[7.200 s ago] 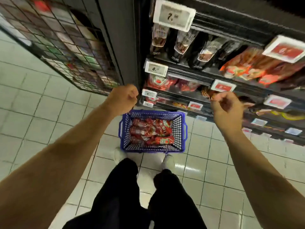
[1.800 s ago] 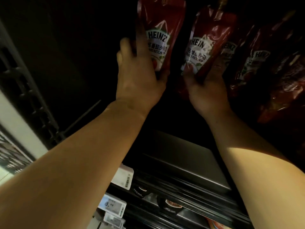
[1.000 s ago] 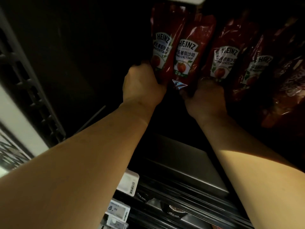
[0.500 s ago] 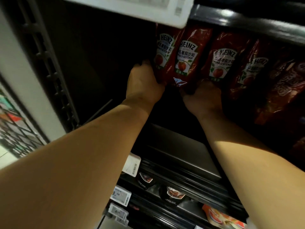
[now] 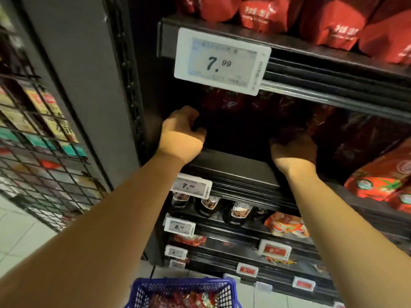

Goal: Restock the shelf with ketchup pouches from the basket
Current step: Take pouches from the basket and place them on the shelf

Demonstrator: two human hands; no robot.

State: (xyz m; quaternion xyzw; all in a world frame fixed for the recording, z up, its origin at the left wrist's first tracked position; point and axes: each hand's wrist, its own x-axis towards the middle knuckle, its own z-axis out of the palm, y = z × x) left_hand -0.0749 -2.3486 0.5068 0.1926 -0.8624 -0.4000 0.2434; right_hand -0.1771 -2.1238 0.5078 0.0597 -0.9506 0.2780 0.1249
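ketchup pouches stand in a dim row on the shelf behind the big price tag; more wait in the blue basket below. left hand fingers curl loosely, holding nothing. right hand is in shadow, so i can't tell its grip. i'd pull both out low, clear of the row, then reach down for more.

dark red ketchup pouches, blue mesh basket, black shelf, white price tag.
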